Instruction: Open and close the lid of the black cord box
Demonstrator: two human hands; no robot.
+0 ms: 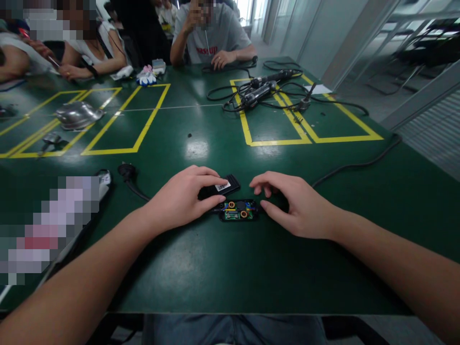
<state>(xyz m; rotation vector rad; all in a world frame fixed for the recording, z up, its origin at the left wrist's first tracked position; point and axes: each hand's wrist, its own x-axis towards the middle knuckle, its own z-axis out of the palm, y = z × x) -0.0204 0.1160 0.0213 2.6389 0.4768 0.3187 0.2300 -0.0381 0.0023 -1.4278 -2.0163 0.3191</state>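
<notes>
Circuit board (pixel 237 210), head view: in open case (pixel 239 220) on table (pixel 201 278); likely light, stiff, fragile; best held by case edges. Hands apart: left hand (pixel 183 196) over cover (pixel 234 183), grip uncertain; right hand (pixel 260 192) loosely parted beside case, empty.

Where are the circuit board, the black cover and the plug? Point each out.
Circuit board (pixel 237 211): head view, middle of its face.
Black cover (pixel 233 183): head view, its exposed right end.
Plug (pixel 127 170): head view, its black body.

Before you, the black casing (pixel 238 220) lies open, green circuit board (pixel 235 215) face up, copper coils (pixel 244 211) exposed; just beyond lies a black cover (pixel 234 183) with white label (pixel 223 186).
</notes>
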